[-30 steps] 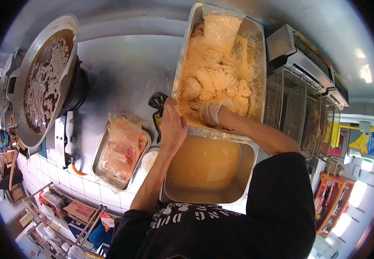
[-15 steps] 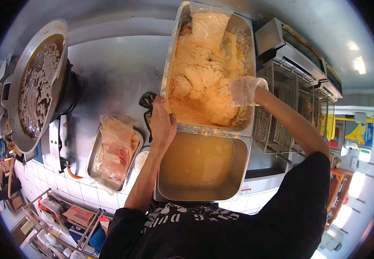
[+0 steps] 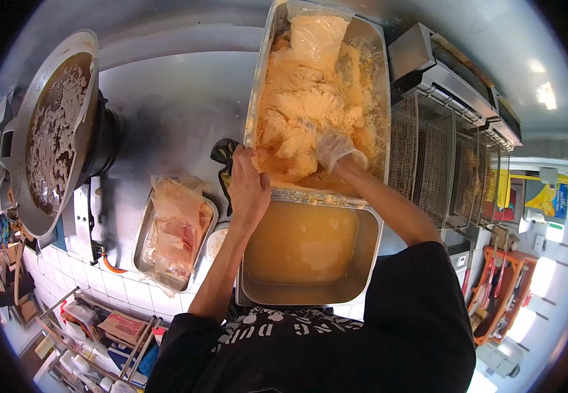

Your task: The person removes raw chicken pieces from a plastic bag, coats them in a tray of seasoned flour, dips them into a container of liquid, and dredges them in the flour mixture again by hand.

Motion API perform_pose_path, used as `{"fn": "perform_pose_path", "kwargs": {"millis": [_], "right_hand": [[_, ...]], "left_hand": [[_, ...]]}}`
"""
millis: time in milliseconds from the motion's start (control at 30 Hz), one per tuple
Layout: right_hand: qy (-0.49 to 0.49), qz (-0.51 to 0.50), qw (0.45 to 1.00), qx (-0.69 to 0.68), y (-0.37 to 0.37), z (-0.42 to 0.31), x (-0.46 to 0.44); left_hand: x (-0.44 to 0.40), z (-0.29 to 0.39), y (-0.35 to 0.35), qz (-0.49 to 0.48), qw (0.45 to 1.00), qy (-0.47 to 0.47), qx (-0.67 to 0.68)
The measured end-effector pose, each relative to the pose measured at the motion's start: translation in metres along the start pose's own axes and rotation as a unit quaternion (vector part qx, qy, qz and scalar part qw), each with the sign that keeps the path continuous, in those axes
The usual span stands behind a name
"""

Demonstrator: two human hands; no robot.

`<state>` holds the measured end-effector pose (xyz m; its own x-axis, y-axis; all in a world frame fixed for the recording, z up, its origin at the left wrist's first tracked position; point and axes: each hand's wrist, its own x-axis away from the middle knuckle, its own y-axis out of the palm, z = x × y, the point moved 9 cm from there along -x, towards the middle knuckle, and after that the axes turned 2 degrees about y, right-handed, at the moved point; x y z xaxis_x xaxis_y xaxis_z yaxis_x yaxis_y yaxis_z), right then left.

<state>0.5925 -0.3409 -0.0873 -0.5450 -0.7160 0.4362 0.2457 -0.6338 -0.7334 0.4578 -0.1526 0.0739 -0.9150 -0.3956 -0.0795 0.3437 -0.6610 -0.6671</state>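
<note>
My left hand is bare and closed on the left rim of a deep metal pan. In that pan lies orange-tinted breading flour with several lumpy, flour-coated pieces. My right hand wears a clear plastic glove and is down in the flour, touching the coated pieces near the pan's front. Its fingers are partly hidden by flour and pieces, so their grip is unclear. At the pan's back end sits a clear plastic bag of flour. Closer to my body is a second metal pan of cloudy orange-brown liquid.
Left of the pans, a small metal tray holds raw meat in a plastic bag. A dark glove or cloth lies by my left hand. A large wok of foamy oil stands far left. Wire fryer baskets hang at right.
My right hand has moved left, from the pan's right side into the coated pieces, and the flour there is rearranged. My left hand stays on the rim.
</note>
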Motion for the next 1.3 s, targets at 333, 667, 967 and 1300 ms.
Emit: {"fn": "perform_pose_path", "kwargs": {"millis": [333, 667, 967, 1300], "right_hand": [[0.076, -0.172, 0.907, -0.377, -0.037, 0.054, 0.031], [0.121, -0.196, 0.934, -0.274, 0.034, 0.050, 0.009], [0.068, -0.141, 0.722, -0.673, -0.018, 0.016, -0.002], [0.050, -0.191, 0.963, -0.182, 0.055, 0.089, 0.042]], "left_hand": [[-0.002, 0.000, -0.004, 0.002, 1.000, -0.019, 0.023], [-0.001, 0.001, -0.003, -0.007, 1.000, -0.017, 0.019], [0.000, 0.001, -0.003, 0.008, 1.000, -0.001, 0.017], [0.001, -0.001, -0.001, 0.008, 1.000, 0.008, 0.021]]}}
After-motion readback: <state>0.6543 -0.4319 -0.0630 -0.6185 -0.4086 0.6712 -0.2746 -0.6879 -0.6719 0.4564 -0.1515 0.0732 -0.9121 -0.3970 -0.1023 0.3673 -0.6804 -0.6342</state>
